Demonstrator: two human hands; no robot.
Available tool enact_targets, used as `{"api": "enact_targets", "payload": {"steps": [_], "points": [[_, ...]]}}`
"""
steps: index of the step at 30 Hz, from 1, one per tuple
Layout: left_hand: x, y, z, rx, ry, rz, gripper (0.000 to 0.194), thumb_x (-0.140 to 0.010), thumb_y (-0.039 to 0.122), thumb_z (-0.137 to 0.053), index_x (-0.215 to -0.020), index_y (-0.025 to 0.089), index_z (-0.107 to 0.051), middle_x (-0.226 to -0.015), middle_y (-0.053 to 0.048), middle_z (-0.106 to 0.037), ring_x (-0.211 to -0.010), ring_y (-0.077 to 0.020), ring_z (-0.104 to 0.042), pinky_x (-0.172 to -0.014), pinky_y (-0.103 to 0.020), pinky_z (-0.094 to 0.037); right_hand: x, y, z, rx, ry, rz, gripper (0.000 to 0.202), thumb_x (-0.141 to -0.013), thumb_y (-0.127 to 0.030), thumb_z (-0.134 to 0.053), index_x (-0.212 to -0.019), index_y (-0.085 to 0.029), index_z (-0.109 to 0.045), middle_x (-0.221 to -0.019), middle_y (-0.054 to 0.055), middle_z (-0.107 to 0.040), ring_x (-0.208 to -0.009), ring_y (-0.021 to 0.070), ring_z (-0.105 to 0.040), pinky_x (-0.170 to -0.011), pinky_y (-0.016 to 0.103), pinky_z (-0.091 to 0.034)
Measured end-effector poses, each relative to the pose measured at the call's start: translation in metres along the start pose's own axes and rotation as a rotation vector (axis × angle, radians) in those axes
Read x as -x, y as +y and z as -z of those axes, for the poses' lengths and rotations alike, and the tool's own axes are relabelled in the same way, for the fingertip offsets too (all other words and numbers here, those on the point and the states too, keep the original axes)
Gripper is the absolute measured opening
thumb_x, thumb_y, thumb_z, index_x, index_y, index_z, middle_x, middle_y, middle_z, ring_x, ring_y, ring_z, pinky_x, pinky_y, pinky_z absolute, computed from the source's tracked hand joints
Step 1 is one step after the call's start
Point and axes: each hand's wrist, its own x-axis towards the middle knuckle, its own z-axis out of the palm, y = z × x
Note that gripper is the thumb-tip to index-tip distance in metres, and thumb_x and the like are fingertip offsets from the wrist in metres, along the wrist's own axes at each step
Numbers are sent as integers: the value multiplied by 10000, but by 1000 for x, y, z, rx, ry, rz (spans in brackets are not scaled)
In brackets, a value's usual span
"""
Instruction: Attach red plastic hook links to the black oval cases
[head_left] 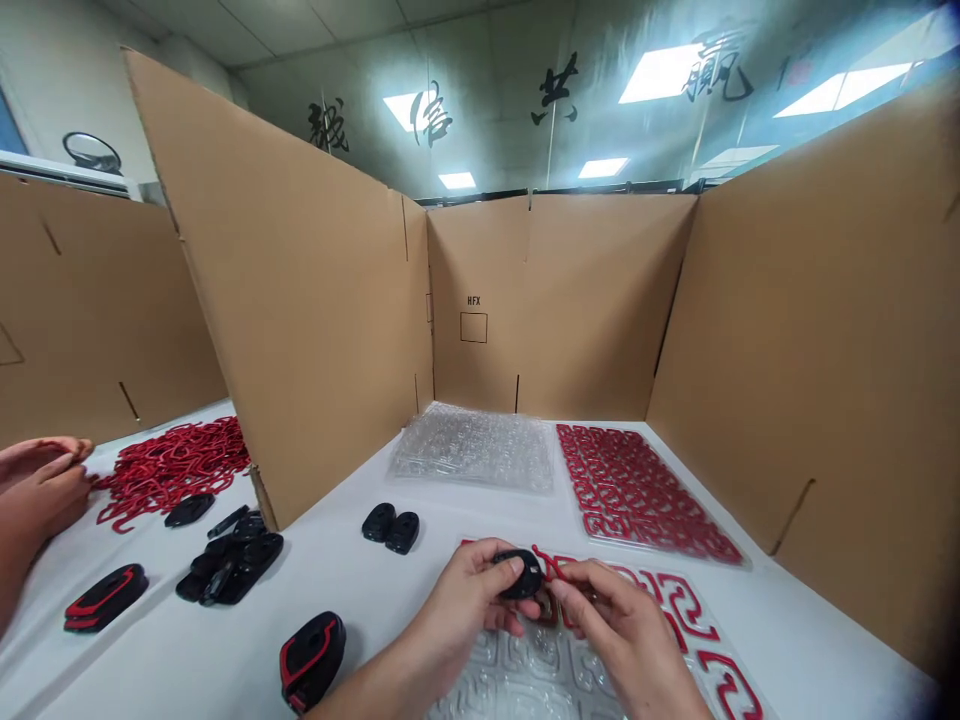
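Observation:
My left hand is closed around a black oval plastic shell, thumb on top. Close beside it, my right hand pinches a thin bent red trim strip, which reaches to the shell's right edge; whether it touches the shell I cannot tell. Under both hands lies a clear moulded tray. Red trim pieces sit in its right and far pockets, while pockets at the near left show bare plastic. A black shell with red trim stands left of my left forearm.
Two black shells lie farther back, near stacked clear trays and a tray full of red pieces. Cardboard walls enclose the table. At left are a black parts pile, a red heap and another person's hands.

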Motion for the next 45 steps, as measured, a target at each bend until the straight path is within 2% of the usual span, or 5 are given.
{"api": "enact_targets", "payload": {"steps": [5, 15, 26, 33, 45], "points": [[1, 2, -1, 7, 57, -8, 359, -650, 425, -751, -806, 135, -608, -763, -52, -689, -583, -126, -639, -493, -205, -432, -3, 2, 5, 130, 62, 31, 362, -880, -511, -546, -737, -188, -624, -699, 17, -612, -660, 168, -561, -598, 248, -438], [-1, 0, 4, -25, 64, 24, 493, -670, 446, -765, -1045, 145, -657, -872, -86, -737, -642, -150, -683, -559, -231, -502, -10, 4, -1, -424, -17, -201, 445, -681, -576, -748, -820, -162, -661, -750, 37, -681, -607, 148, -621, -579, 265, -507], [-1, -1, 5, -45, 19, -27, 338, -727, 422, -737, -901, 136, -686, -796, -59, -715, -663, -145, -663, -580, -223, -504, -7, -6, -1, -443, 4, -243, 431, -673, -576, -747, -751, -160, -663, -707, 32, -685, -562, 129, -589, -517, 235, -450], [-2, 15, 11, 171, 252, -147, 273, -600, 225, -818, -756, 158, -604, -792, -30, -694, -798, -201, -700, -787, -322, -550, -11, -5, 14, -428, 184, -218, 357, -690, -519, -757, -733, -180, -653, -584, -56, -511, -498, 79, -424, -480, 204, -327], [-4, 13, 19, -3, 229, -177, 268, -673, 284, -731, -578, 172, -507, -637, 19, -615, -610, -109, -567, -638, -243, -505, -11, -7, 16, -573, 170, -288, 348, -616, -457, -820, -728, -176, -648, -615, -40, -534, -540, 100, -446, -521, 222, -362]]}}
